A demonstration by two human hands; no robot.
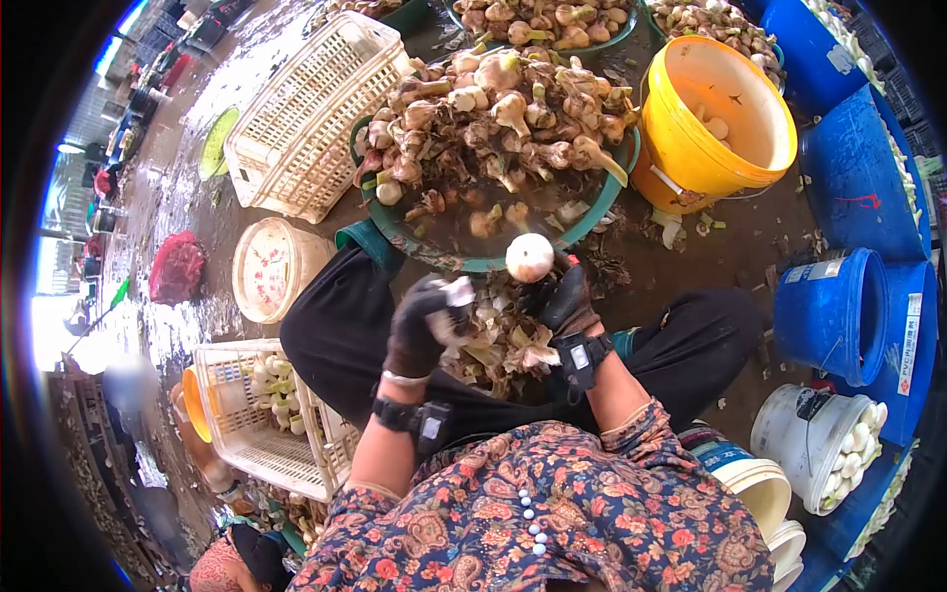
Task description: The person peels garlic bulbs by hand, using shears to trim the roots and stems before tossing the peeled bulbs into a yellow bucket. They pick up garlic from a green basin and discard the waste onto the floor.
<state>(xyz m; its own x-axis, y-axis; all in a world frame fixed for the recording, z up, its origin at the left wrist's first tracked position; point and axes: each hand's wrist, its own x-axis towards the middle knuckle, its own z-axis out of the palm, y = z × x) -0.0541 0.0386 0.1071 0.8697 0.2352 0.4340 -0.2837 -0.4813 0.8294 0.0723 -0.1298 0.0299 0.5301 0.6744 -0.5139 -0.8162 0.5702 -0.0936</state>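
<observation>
A white, cleaned garlic bulb (530, 257) sits in the fingers of my right hand (570, 301), which wears a dark glove. My left hand (422, 324), gloved too, is curled to the left of the bulb and apart from it. Something pale shows at its fingertips, too blurred to name. Loose peelings (503, 335) lie in a heap below and between both hands. Just beyond, a wide green basin (464, 260) holds murky water and a tall pile of muddy, unpeeled garlic (508, 109).
A yellow bucket (659, 148) with a few pale bulbs stands right of the basin. White crates (306, 118) and a lidded white tub (266, 268) are on the left. Blue buckets (824, 311) and a white bucket (789, 439) of cleaned bulbs line the right. Another person (232, 567) is at lower left.
</observation>
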